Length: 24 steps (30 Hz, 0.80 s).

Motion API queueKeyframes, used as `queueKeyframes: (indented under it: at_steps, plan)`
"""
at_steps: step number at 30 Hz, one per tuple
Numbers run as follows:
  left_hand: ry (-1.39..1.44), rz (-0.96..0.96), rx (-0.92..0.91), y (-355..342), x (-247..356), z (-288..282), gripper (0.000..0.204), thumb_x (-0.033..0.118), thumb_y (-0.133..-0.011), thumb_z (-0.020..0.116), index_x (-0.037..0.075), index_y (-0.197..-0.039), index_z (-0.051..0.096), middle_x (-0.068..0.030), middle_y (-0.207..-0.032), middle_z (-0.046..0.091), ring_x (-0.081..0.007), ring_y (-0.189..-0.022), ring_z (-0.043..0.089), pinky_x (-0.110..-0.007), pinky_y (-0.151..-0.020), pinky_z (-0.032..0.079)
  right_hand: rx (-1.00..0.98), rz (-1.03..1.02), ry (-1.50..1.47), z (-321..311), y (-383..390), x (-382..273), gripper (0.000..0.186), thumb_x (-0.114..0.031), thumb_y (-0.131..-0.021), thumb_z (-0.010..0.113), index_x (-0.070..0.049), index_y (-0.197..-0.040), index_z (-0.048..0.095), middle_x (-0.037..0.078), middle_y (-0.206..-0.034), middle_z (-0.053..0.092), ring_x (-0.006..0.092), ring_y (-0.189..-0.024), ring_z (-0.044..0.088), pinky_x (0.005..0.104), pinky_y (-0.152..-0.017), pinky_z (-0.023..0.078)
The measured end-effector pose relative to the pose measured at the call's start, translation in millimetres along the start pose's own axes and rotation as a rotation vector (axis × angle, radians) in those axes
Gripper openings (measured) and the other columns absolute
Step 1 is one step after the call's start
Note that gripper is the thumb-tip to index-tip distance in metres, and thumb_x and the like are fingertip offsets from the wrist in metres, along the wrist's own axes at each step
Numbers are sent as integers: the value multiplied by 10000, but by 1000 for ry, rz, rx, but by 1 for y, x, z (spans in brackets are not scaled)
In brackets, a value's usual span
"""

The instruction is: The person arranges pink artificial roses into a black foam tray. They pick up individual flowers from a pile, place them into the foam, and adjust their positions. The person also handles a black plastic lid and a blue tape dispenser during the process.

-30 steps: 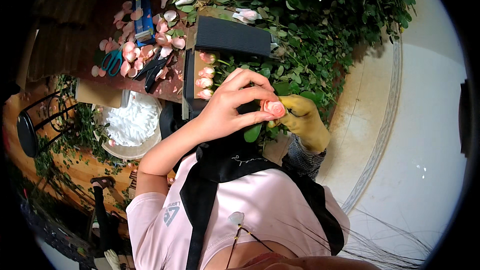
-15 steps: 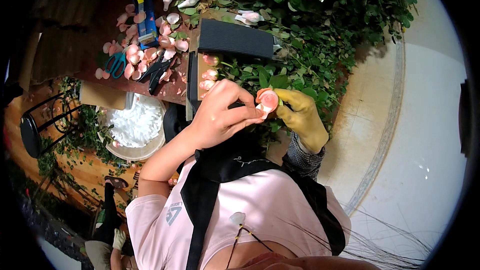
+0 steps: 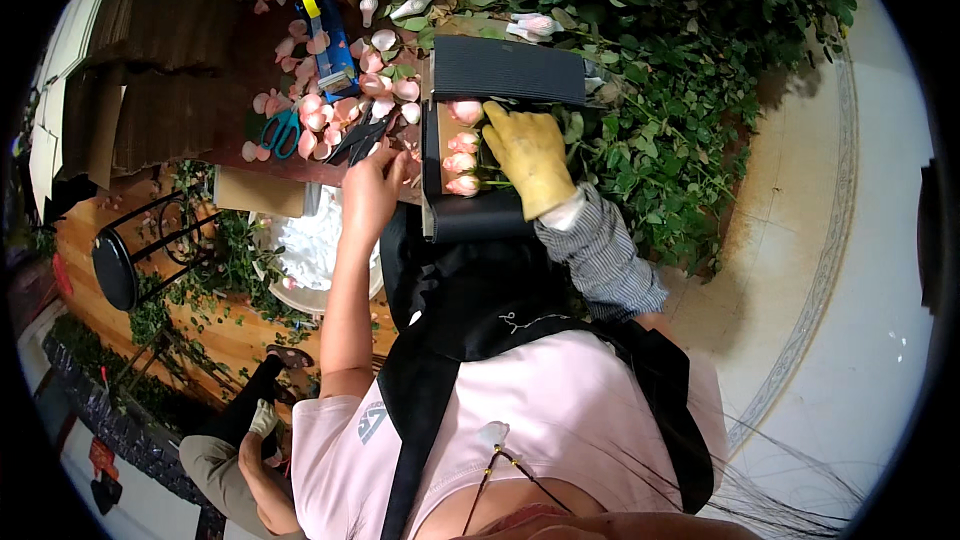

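My right hand (image 3: 530, 162), in a yellow glove, is over the cardboard-lined packing tray, closed round the stem side of a pink rose (image 3: 465, 113). The bloom lies at the tray's left end, by my fingertips; its stem is hidden under the glove. Several more pink roses (image 3: 462, 163) lie in a column nearer me on the brown cardboard (image 3: 447, 130). Bare, my left hand (image 3: 372, 188) is at the table edge left of the tray, fingers curled together beside loose petals. What they hold, if anything, cannot be made out.
Dark corrugated sheets (image 3: 510, 70) flank the roses. Leafy stems (image 3: 660, 120) heap to the right. On the table are petals (image 3: 315, 115), teal scissors (image 3: 281, 133), black shears (image 3: 358, 143) and a blue tape dispenser (image 3: 330, 50). A tub of white pieces (image 3: 315, 250) stands below; a person sits lower left.
The rose has gone from between both hands down onto the tray, with my right hand on it. My left hand has moved left to the table edge. The view has shifted.
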<state>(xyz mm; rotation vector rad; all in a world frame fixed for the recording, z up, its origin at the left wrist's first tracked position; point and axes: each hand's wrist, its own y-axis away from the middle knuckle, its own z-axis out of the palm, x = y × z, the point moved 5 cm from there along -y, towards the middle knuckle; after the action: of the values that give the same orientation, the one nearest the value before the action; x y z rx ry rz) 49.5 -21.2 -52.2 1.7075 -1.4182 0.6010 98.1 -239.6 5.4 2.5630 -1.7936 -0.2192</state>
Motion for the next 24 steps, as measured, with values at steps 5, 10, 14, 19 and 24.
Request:
queueKeyframes:
  at_steps: [5, 10, 14, 19, 24]
  plan:
    - [376, -53, -34, -6, -8, 42, 241, 179, -983, 623, -21, -1074, 720, -157, -884, 756, -208, -839, 755, -336, -723, 562, 172, -279, -317, -61, 23, -20, 307, -221, -882, 671, -91, -1153, 615, 97, -694, 672, 287, -637, 672, 425, -600, 520]
    - [-19, 100, -21, -21, 13, 56, 229, 111, -950, 591, -26, -1087, 713, -207, -965, 727, -305, -821, 725, -374, -757, 548, -34, -104, -45, 20, 19, 9, 172, -253, -875, 689, -94, -830, 638, 94, -704, 689, 289, -653, 682, 432, -617, 524]
    - [-58, 210, -3, -21, 19, 54, 222, 86, -923, 610, 7, -1095, 726, -170, -957, 703, -356, -899, 680, -407, -810, 526, -100, -110, -21, 44, 5, 11, 200, -292, -869, 672, -105, -798, 654, 98, -712, 695, 287, -678, 702, 433, -625, 538]
    - [-67, 244, 12, -14, 14, 56, 254, 47, -928, 586, 8, -1142, 718, -195, -1008, 674, -373, -947, 649, -406, -835, 509, -143, -319, -46, 39, 19, 10, 263, -282, -859, 711, -83, -1012, 633, 63, -701, 685, 288, -674, 693, 423, -635, 538]
    - [-58, 305, -13, -13, 14, 59, 261, 78, -964, 570, 31, -1184, 702, -208, -999, 645, -386, -938, 646, -435, -818, 514, -344, -255, 155, 42, 16, 9, 590, -328, -878, 710, -99, -1381, 506, 28, -703, 675, 241, -627, 676, 372, -571, 516]
